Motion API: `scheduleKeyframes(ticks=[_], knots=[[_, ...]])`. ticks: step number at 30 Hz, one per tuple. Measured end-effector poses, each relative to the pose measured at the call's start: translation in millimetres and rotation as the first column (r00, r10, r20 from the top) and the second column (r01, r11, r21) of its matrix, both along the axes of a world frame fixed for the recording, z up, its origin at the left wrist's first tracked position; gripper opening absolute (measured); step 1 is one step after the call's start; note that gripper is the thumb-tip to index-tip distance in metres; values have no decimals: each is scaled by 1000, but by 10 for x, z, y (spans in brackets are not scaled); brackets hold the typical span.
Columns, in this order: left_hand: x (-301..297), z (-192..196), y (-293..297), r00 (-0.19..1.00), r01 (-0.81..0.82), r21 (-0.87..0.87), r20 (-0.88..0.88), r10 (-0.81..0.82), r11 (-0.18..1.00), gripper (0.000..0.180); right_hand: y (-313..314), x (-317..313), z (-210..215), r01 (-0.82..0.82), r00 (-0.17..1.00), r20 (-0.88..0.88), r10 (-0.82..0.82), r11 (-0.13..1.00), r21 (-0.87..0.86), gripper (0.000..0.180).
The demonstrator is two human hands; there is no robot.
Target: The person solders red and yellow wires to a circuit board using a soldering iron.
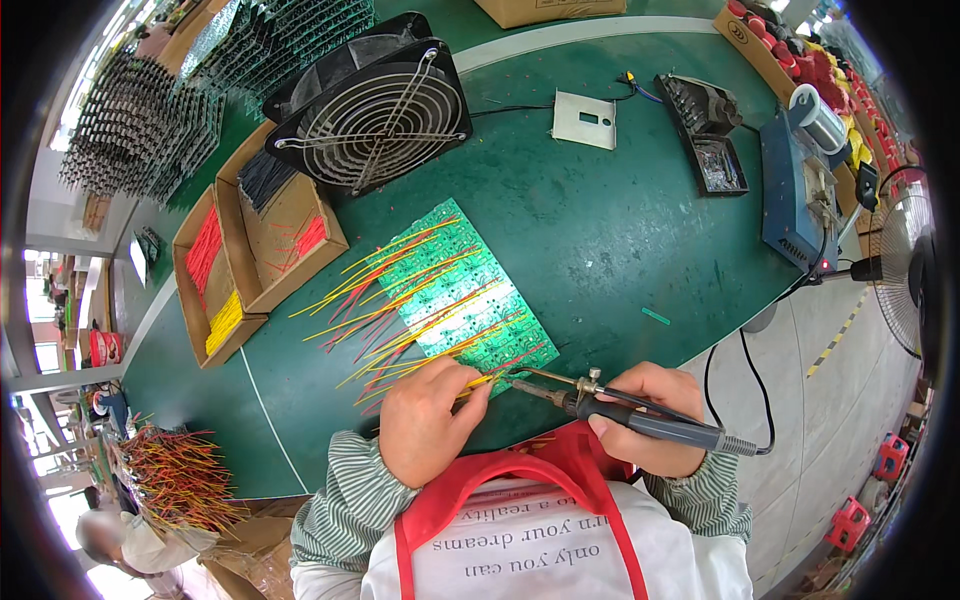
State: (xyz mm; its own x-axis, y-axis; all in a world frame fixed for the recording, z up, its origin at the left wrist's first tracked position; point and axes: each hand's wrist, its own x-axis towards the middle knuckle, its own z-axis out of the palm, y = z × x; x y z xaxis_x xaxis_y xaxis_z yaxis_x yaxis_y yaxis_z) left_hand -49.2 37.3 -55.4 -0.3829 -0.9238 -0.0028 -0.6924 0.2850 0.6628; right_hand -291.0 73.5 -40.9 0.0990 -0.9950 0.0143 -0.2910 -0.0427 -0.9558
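A green circuit board panel [470, 270] lies on the table in front of me, with rows of red and yellow wires [400, 300] sticking out to its left. My left hand [428, 415] is closed at the panel's near edge, pinching a yellow wire [474, 386] between thumb and fingers. In my right hand [655, 415] is a soldering iron [650, 423] with a grey handle and a thin metal feed tube beside its tip. The tip meets the near corner of the panel, close to the left fingertips; the exact contact is too small to tell.
A black fan [375, 125] stands at the back left beside a cardboard box [335, 235] of red, yellow and black wires. Far right are a blue solder station [795, 195] and a black tray [718, 165]. A flat metal plate [584, 120] lies behind. Another person [150, 545] sits lower left.
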Motion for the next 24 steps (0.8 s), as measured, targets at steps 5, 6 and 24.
scheduleKeyframes(ticks=[5, 6, 24], knots=[[11, 12, 8, 1000, -4, -11, 12, 5, 1000, 9, -3, -41, 22, 2, 1000, -27, -3, 999, -47, 19], [25, 27, 11, 1000, -1, -10, 23, 1, 1000, 9, -2, -47, 25, -1, 1000, -30, -1, 999, -40, 20], [-155, 9, -72, 996, 50, -59, 76, -45, 997, 10, 58, -187, -5, 91, 996, -11, -91, 996, -6, 19]])
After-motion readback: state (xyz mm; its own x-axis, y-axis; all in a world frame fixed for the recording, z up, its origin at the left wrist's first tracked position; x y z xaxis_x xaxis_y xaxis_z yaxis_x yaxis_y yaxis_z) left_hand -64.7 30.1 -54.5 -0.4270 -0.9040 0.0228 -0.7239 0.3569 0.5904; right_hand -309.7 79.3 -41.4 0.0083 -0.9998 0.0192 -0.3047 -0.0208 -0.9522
